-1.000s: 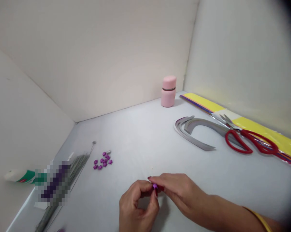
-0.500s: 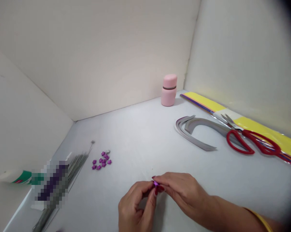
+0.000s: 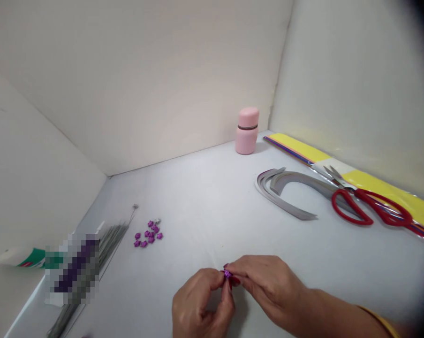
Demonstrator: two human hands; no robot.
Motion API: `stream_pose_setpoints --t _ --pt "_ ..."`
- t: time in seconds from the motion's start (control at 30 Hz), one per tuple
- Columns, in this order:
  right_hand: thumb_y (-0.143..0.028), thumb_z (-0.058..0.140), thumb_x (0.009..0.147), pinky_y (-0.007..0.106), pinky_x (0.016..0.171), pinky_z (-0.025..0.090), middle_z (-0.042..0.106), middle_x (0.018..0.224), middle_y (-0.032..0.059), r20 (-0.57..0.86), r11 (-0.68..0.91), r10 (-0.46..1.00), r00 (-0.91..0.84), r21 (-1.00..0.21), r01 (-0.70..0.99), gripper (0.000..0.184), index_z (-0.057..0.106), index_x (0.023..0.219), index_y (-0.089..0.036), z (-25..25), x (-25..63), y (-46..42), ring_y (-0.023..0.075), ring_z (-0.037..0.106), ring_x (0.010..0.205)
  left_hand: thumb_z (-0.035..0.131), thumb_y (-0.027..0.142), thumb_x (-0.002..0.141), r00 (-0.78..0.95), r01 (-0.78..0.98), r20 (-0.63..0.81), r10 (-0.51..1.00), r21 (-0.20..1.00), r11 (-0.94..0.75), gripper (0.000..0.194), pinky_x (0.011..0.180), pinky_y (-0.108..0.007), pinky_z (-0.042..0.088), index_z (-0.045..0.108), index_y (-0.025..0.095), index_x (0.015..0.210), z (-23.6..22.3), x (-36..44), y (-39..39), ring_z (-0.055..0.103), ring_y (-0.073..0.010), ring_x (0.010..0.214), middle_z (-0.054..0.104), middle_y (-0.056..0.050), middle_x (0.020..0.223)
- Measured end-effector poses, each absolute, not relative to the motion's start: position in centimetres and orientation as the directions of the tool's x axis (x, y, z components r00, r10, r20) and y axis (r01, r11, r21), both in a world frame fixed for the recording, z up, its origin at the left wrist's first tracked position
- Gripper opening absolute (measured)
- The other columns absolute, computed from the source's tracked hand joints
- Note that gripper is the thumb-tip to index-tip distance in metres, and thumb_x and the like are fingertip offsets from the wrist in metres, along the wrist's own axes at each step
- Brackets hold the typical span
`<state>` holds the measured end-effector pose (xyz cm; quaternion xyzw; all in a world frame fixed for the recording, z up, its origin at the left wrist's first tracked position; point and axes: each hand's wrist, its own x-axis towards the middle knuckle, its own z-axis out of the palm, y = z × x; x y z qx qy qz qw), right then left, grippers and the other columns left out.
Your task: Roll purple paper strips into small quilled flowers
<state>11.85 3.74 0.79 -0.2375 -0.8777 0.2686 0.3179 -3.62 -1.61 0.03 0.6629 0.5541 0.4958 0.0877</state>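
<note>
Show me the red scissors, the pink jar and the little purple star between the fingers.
Red scissors (image 3: 370, 201): head view, on the red handle.
Pink jar (image 3: 247, 142): head view, on the lower body.
Purple star (image 3: 227, 273): head view, on the face showing between the fingertips.

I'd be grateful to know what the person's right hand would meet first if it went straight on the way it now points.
The right hand points left, so the first thing in line is the small purple star, which it seems to touch. The left hand comes directly after, though depth is hard to judge from this view.

Glittery purple star (image 3: 227, 273), matt paper strips (image 3: 282, 201), smooth plastic jar (image 3: 247, 138).
</note>
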Motion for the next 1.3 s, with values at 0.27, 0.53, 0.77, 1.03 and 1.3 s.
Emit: stream_pose_setpoints --t 0.27,0.53,0.77,1.03,1.3 --pt "-0.013 0.037 0.088 0.023 0.066 0.05 0.067 0.08 0.0042 0.358 0.636 0.671 -0.649 -0.728 0.255 0.023 0.058 0.097 -0.018 0.63 11.44 3.63 0.0136 0.062 0.071 0.056 0.009 0.073 -0.147 0.585 0.478 0.866 0.747 -0.314 0.011 0.052 -0.02 0.049 0.06 0.019 0.07 -0.05 -3.59 -1.39 0.06 -0.0108 0.052 0.064 0.001 0.06" --pt "-0.015 0.037 0.09 0.022 0.072 0.05 0.068 0.089 0.0055 0.361 0.638 0.634 -0.684 -0.744 0.198 0.026 0.056 0.108 -0.016 1.07 11.89 4.13 0.0128 0.063 0.078 0.054 0.012 0.075 -0.15 0.452 0.431 0.89 0.83 -0.326 0.013 0.058 -0.02 0.053 0.065 0.019 0.08 -0.05 -3.68 -1.52 0.064 -0.0122 0.061 0.068 -0.002 0.07" --pt "-0.018 0.041 0.09 0.021 0.067 0.051 0.069 0.08 0.0039 0.451 0.681 0.667 -0.593 -0.692 0.241 0.021 0.058 0.101 -0.017 0.61 11.61 4.08 0.0122 0.064 0.071 0.055 0.012 0.078 -0.159 0.433 0.398 0.903 0.85 -0.299 0.015 0.062 -0.019 0.052 0.064 0.02 0.087 -0.54 -3.88 -1.75 0.065 -0.0123 0.067 0.069 -0.002 0.078" --pt "-0.02 0.041 0.091 0.019 0.066 0.051 0.069 0.079 0.0031 0.467 0.692 0.667 -0.58 -0.676 0.253 0.019 0.059 0.097 -0.016 0.99 11.5 3.94 0.0114 0.064 0.07 0.057 0.007 0.074 -0.141 0.529 0.472 0.87 0.779 -0.337 0.017 0.062 -0.017 0.049 0.063 0.02 0.085 -0.38 -3.72 -1.82 0.064 -0.0102 0.063 0.068 0.0 0.074" --pt "-0.009 0.035 0.087 0.024 0.064 0.05 0.068 0.079 0.0046 0.5 0.795 0.564 -0.657 -0.546 0.266 0.024 0.056 0.096 -0.016 0.69 11.7 3.61 0.0146 0.062 0.07 0.057 0.006 0.072 -0.134 0.524 0.507 0.852 0.766 -0.373 0.012 0.055 -0.016 0.047 0.06 0.018 0.073 -0.69 -3.58 -1.8 0.06 -0.0087 0.055 0.065 0.001 0.064"
